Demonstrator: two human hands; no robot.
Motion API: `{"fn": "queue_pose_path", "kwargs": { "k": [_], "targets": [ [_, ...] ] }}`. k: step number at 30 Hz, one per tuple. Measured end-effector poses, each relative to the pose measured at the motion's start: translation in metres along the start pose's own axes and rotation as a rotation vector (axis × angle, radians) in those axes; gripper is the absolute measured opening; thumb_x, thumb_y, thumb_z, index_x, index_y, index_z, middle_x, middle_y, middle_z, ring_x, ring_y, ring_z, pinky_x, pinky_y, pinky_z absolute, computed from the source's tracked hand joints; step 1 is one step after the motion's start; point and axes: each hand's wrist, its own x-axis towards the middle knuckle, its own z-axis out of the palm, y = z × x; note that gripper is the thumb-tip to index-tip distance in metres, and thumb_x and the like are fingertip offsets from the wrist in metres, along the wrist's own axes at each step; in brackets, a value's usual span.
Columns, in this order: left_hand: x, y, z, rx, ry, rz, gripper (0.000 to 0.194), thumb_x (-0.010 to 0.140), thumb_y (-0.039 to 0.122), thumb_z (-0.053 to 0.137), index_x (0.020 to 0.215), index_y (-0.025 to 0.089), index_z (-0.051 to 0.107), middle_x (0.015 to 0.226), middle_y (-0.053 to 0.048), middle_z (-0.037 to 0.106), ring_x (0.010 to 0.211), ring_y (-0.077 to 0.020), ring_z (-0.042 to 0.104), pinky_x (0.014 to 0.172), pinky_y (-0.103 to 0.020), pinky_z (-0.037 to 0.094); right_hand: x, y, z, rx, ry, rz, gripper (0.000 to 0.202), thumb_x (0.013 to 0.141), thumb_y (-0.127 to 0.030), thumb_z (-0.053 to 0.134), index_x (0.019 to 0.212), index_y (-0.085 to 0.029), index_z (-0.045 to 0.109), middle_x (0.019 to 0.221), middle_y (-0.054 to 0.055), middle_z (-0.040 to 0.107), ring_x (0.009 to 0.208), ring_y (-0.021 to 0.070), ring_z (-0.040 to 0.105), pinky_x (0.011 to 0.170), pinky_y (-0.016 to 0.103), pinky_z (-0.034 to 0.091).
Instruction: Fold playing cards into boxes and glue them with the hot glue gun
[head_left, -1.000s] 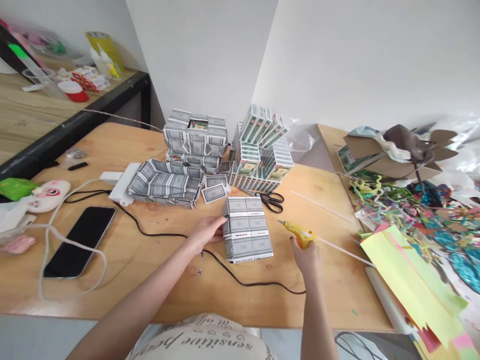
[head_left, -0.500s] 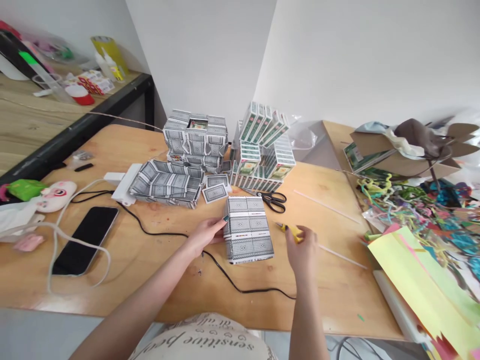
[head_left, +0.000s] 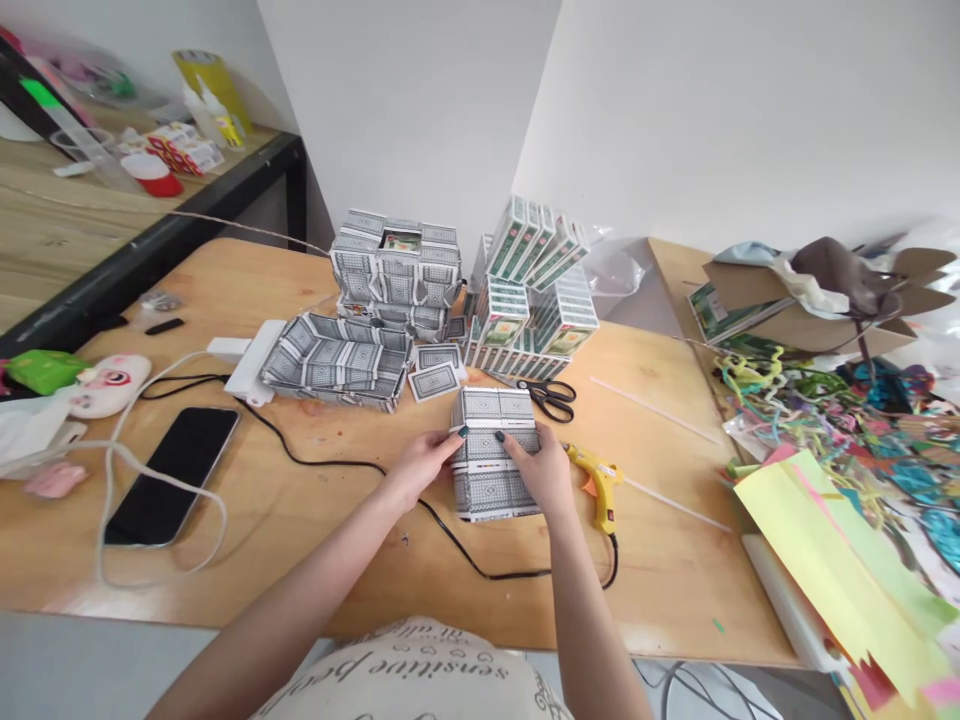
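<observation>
A block covered in grey patterned playing cards (head_left: 493, 488) lies on the wooden table in front of me. My left hand (head_left: 424, 462) grips its left edge, thumb on top. My right hand (head_left: 544, 470) holds the right side, its thumb resting on the upper face and the fingers partly hidden behind the edge. Just right of that hand a yellow hot glue gun (head_left: 602, 485) lies on its side, its black cord trailing toward me. Beyond the block are black-handled scissors (head_left: 551, 398) and a few loose playing cards (head_left: 435, 380).
At the back stand a card-covered box (head_left: 397, 265), an open card-covered tray (head_left: 337, 360) and stacked green-white card packs (head_left: 529, 290). A phone (head_left: 174, 475) and white cable lie left. Glue sticks (head_left: 652, 408), yellow paper (head_left: 840, 560) and tangled craft pieces (head_left: 802, 400) are right.
My right hand has let go of the glue gun, which now lies on the table, and has moved left onto the card-covered block. My left hand stays at the block's left edge.
</observation>
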Motion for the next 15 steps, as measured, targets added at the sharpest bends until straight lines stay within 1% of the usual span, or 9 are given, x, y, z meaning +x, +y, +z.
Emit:
{"fn": "queue_pose_path", "kwargs": {
  "k": [4, 8, 12, 15],
  "targets": [
    [0.002, -0.004, 0.000, -0.036, 0.032, 0.014, 0.033, 0.065, 0.040, 0.075, 0.083, 0.015, 0.066, 0.091, -0.008, 0.072, 0.088, -0.0218, 0.065, 0.075, -0.032, 0.052, 0.000, -0.002, -0.001, 0.042, -0.028, -0.001, 0.047, 0.071, -0.046, 0.065, 0.107, -0.017, 0.058, 0.102, 0.011, 0.069, 0.096, 0.0264, 0.064, 0.080, 0.035, 0.048],
    [0.001, -0.003, 0.001, -0.077, 0.071, 0.046, 0.036, 0.064, 0.040, 0.076, 0.085, 0.015, 0.061, 0.093, -0.008, 0.070, 0.087, -0.0210, 0.064, 0.075, -0.031, 0.051, -0.005, -0.008, 0.000, 0.090, -0.040, 0.000, 0.054, 0.068, -0.051, 0.066, 0.109, -0.017, 0.057, 0.104, 0.010, 0.068, 0.096, 0.0261, 0.063, 0.082, 0.036, 0.048],
    [-0.006, 0.008, 0.004, -0.078, 0.054, 0.138, 0.042, 0.062, 0.036, 0.078, 0.092, 0.014, 0.058, 0.100, -0.010, 0.068, 0.094, -0.0216, 0.063, 0.081, -0.031, 0.048, -0.012, -0.020, -0.001, 0.120, 0.043, -0.015, 0.067, 0.061, -0.053, 0.071, 0.114, -0.016, 0.052, 0.107, 0.012, 0.066, 0.099, 0.0277, 0.061, 0.083, 0.038, 0.048],
    [-0.016, 0.017, 0.007, -0.045, 0.042, 0.228, 0.045, 0.060, 0.033, 0.079, 0.095, 0.016, 0.056, 0.099, -0.007, 0.067, 0.097, -0.0215, 0.061, 0.085, -0.033, 0.047, -0.016, -0.029, -0.004, 0.149, 0.120, -0.077, 0.077, 0.055, -0.053, 0.075, 0.117, -0.015, 0.046, 0.112, 0.014, 0.062, 0.103, 0.0293, 0.058, 0.085, 0.040, 0.046]
  ]
}}
